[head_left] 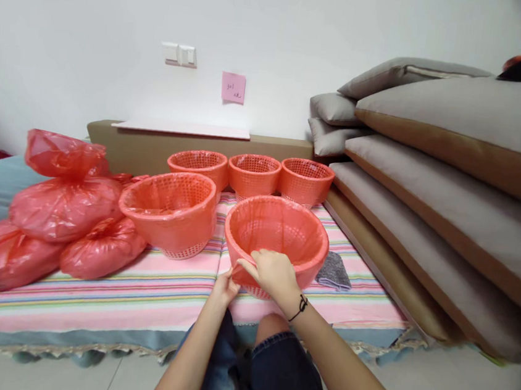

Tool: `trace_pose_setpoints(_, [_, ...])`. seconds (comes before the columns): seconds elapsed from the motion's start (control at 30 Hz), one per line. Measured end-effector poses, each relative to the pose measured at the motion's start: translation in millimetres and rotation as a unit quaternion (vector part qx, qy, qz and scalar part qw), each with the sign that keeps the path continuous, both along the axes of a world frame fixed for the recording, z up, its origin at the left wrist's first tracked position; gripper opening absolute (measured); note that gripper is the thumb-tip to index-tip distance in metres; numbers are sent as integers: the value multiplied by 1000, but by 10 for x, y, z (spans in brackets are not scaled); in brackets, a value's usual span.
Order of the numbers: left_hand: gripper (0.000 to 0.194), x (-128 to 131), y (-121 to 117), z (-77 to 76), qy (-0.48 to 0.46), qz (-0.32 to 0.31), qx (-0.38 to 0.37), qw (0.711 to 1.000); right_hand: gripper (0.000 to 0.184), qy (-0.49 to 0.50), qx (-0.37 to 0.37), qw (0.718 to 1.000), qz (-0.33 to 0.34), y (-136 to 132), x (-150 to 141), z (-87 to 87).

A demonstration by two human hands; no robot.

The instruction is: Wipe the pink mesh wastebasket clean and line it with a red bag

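A red plastic basket (314, 259) stands nearest to me on the striped cloth, lined with a thin red plastic bag (278, 243). The bag's edge is folded over the rim. My left hand (225, 287) is closed in a pinch on the bag just outside the near-left rim. Beside it, my right hand (275, 274) lies over the near rim with its fingers curled, closed on the bag at the rim; its fingertips are partly hidden. Another lined red basket (182, 230) stands to the left.
Behind stand three more red baskets (252, 182). Several filled red bags (66, 209) are piled at left. A grey folded cloth (335, 271) lies right of the near basket. Grey-brown cushions (443, 183) are stacked high at right. The striped cloth (138, 297) covers the low surface.
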State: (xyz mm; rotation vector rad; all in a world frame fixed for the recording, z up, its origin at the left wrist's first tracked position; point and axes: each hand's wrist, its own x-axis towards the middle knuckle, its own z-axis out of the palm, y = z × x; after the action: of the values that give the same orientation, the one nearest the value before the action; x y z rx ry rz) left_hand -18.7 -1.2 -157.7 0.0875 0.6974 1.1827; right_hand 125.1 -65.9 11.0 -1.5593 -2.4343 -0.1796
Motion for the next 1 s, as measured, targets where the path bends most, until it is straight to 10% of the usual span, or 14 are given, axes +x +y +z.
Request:
trace_pose_setpoints(0.4, [16, 78, -165, 251, -16, -6, 14, 1000, 46, 66, -76, 979, 176, 175, 1405, 340])
trace_pose_setpoints(0.57, [19, 270, -269, 212, -22, 10, 19, 1000, 61, 146, -50, 981, 118, 6, 947, 534])
trace_pose_setpoints(0.77, [19, 285, -376, 179, -26, 34, 12, 999, 46, 11, -27, 1000, -9, 48, 93, 261])
trace_pose_setpoints(1.0, [15, 210, -456, 9, -23, 28, -39, 999, 48, -50, 29, 997, 57, 142, 289, -23])
